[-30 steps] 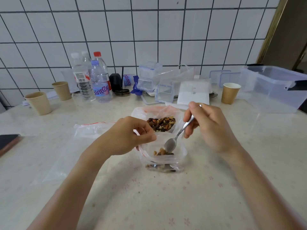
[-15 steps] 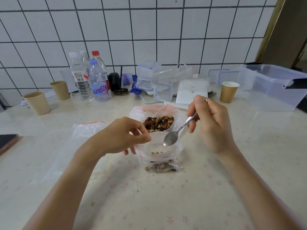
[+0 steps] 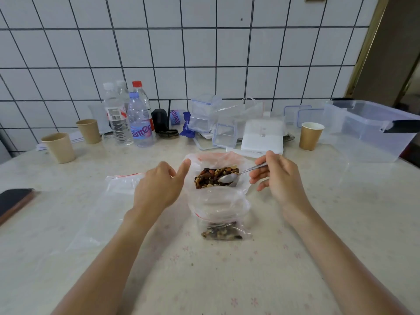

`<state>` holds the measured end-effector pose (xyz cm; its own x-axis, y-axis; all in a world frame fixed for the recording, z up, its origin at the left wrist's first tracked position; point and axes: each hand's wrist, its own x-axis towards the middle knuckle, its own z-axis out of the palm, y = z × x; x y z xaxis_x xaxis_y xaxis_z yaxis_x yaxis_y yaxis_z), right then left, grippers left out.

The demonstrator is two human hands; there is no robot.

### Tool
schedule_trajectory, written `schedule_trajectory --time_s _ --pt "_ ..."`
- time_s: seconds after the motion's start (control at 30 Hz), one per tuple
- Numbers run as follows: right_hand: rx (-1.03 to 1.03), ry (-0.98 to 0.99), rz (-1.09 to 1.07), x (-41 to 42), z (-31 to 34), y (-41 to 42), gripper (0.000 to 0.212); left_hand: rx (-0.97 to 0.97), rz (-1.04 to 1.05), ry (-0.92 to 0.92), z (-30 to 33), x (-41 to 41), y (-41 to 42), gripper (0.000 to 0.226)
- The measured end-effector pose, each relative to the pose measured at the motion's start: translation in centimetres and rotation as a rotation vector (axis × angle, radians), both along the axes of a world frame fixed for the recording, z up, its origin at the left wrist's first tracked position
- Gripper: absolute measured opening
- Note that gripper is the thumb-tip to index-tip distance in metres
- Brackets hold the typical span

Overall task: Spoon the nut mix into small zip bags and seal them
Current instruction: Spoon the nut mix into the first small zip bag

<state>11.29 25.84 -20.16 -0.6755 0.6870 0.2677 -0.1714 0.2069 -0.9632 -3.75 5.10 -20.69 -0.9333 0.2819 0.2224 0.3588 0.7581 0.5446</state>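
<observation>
A pale table point(image 3: 318, 223) with a faint floral print stands against a white tiled wall. On it lie a small zip bag point(image 3: 223, 214) part-filled with nut mix, a larger open bag of nut mix point(image 3: 216, 173), an empty zip bag point(image 3: 106, 210), 3 paper cups point(image 3: 59, 147), water bottles point(image 3: 139, 120), a clear storage bin point(image 3: 368, 130), a white box point(image 3: 262, 138) and a dark phone point(image 3: 13, 201).

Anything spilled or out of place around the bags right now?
No spill shows. The small zip bag lies slumped on the table, mouth open and unheld; the left hand hovers beside it while the right hand dips the spoon into the nut mix.
</observation>
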Motion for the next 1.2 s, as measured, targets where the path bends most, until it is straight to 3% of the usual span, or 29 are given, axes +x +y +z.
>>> schedule_trajectory --time_s 0.13,0.27,0.37,0.8,1.2 --pt "0.188 -0.073 -0.006 0.0 -0.7 -0.1 0.042 0.017 -0.122 -0.168 -0.8 -0.2 0.6 0.078" --pt "0.202 -0.108 0.056 -0.5 -1.1 -0.5 0.038 0.136 -0.2 -0.223 -1.0 0.2 0.8 0.042" --pt "0.195 -0.134 0.076 -0.9 -1.6 -0.7 0.035 0.231 -0.244 -0.25 -0.7 1.0 0.9 0.028" --pt "-0.055 -0.176 0.111 -1.1 -1.8 -1.3 0.034 0.474 -0.238 -0.364 -0.4 1.2 1.4 0.02" --pt "-0.188 -0.146 0.098 -0.9 -1.5 -0.9 0.031 0.521 -0.222 -0.365 -0.3 1.1 1.3 0.021"
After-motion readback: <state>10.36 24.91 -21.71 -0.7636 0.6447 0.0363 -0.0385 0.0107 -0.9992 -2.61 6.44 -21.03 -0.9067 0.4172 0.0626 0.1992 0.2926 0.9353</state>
